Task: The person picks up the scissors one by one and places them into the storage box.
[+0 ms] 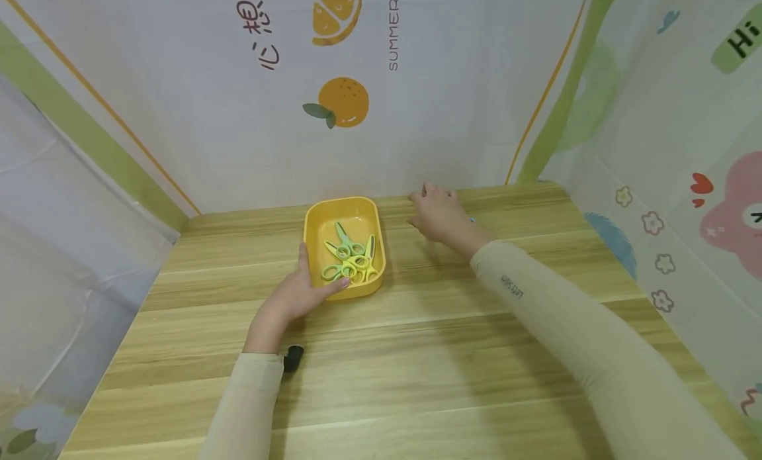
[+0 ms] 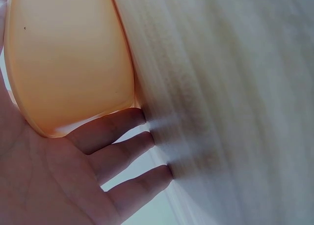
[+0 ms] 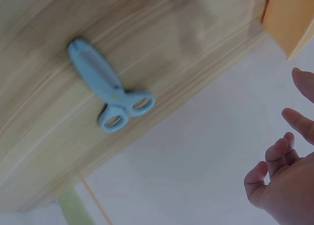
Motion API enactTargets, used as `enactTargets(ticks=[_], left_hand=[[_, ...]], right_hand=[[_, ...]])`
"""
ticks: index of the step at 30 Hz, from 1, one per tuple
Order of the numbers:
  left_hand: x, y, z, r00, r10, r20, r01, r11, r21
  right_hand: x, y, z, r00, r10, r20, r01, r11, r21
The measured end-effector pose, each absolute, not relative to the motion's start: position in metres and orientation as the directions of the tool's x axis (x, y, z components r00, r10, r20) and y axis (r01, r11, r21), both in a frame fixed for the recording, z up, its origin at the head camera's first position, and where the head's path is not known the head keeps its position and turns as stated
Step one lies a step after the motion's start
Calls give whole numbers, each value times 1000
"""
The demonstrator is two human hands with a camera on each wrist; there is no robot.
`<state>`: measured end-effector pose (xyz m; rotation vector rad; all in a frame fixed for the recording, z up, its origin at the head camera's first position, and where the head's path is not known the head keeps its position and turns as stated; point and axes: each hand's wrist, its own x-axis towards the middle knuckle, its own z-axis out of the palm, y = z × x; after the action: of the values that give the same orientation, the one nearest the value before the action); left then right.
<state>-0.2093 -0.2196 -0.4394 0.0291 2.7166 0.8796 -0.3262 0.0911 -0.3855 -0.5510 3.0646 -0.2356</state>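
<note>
A yellow plastic box (image 1: 344, 204) stands near the table's back edge. Inside lie several pairs of children's scissors (image 1: 351, 250) with green and yellow handles, partly overlapping. My left hand (image 1: 293, 293) holds the box's near left corner, thumb at the front rim and fingers along the left side. The left wrist view shows fingertips (image 2: 163, 173) reaching down to the tabletop. My right hand (image 1: 439, 214), fingers loosely bent and holding nothing, hovers right of the box. Blue scissors (image 3: 93, 72) lie on the table near that hand, mostly hidden by it in the head view.
The wood-grain table (image 1: 381, 380) meets a white printed cloth (image 1: 446, 102) at its back. More printed cloth (image 1: 702, 215) hangs at the right side. A small black object (image 1: 293, 358) shows beside my left wrist.
</note>
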Motion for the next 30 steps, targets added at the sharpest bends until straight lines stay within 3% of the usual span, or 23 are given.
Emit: enactTargets(ticks=[14, 22, 30], left_hand=[[-211, -219, -441, -959, 104, -263, -68, 817, 572], [-210, -219, -440, -959, 105, -264, -68, 817, 573], [-210, -219, -441, -959, 104, -264, -66, 823, 565]], right_hand=[[-332, 141, -389, -939, -345, 7, -342, 926, -162], [-331, 165, -399, -947, -315, -60, -304, 943, -139], [-333, 186, -411, -913, -389, -124, -379, 920, -103]])
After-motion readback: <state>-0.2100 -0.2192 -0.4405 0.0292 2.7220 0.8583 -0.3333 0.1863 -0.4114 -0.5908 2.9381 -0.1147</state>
